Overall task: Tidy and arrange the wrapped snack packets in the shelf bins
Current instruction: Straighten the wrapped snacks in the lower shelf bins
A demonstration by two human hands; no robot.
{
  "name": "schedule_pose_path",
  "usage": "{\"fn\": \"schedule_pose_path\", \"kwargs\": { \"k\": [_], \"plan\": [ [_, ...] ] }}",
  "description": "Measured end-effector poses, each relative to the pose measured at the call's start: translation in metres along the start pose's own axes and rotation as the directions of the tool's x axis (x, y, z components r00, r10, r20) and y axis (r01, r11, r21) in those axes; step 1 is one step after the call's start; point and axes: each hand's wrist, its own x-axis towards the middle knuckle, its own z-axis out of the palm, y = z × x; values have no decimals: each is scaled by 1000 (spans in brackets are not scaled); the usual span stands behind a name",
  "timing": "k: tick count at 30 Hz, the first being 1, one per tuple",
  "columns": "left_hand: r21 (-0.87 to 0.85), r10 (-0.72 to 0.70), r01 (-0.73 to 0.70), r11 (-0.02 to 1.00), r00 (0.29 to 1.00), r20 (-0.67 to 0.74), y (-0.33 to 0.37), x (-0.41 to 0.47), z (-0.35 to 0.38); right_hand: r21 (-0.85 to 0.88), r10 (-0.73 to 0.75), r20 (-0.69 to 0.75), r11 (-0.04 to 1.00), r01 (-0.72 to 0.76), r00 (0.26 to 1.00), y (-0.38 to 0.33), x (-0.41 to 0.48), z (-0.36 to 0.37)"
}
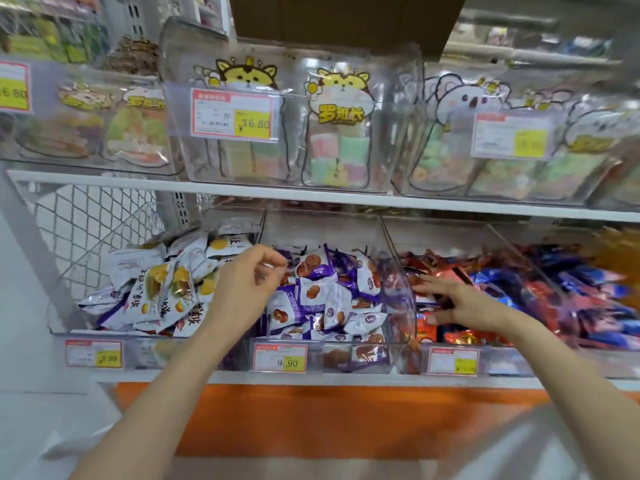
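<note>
The right hand (450, 303) is reaching into the bin of red and orange packets (446, 268), its grip spread flat, the fingers lying straight on the top wrappers rather than closing round any of them. Judging by that, it is pressing or sweeping the heap level, not lifting a piece out. The hand is motion-blurred, so I cannot tell exactly which packet it is touching.

The left hand (249, 282) is hovering over the divide between two bins, its grip loosely curled, with nothing visible between thumb and fingers. It is sitting just above the purple and white packets (332, 299), probably getting ready to pick up a stray one.

The purple packets are filling the middle bin (401, 306), piled at all angles against its clear wall. To the left, white and yellow packets (166, 289) are spilling high in their own bin, some leaning toward the purple side. Far right, blue packets (588, 299) are lying in another compartment. Price tags (280, 357) are hanging on the bin fronts. On the shelf above, clear bins are holding cartoon-printed sweet bags (339, 143), standing upright.
</note>
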Motion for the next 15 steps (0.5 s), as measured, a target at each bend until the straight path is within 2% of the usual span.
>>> {"fn": "schedule_pose_path", "kwargs": {
  "k": [1, 3, 6, 8, 10, 11, 13, 14, 15],
  "plan": [
    [8, 1, -1, 1000, 1000, 0, 0, 0, 0, 100, 16, -112, 995, -4, 994, -1, -2, -3],
    [17, 9, -8, 1000, 1000, -5, -1, -1, 0, 317, 118, -367, 948, 5, 923, -3, -5, -10],
    [23, 8, -7, 1000, 1000, -11, -4, -4, -1, 426, 222, -500, 904, 15, 837, 1, -8, -13],
    [24, -3, 3, 1000, 1000, -6, -6, -6, -2, 410, 245, -506, 912, -19, 827, 4, -7, -11],
    [25, -7, 7, 1000, 1000, -3, -7, -7, -3, 375, 208, -468, 927, -20, 859, 5, -2, -7],
    [24, -8, 9, 1000, 1000, -5, -7, -8, -3, 319, 160, -413, 947, -22, 896, 4, 2, -3],
    [25, -7, 8, 1000, 1000, -14, -4, -8, -3, 77, 40, -270, 997, -20, 962, 1, 11, 11],
    [31, -4, 4, 1000, 1000, -17, -2, -8, -2, -27, 2, -232, 1000, -9, 973, 2, 17, 18],
    [39, -1, 1, 999, 1000, -18, -1, -9, -2, -76, -9, -256, 997, -11, 967, 2, 22, 21]
  ]
}}
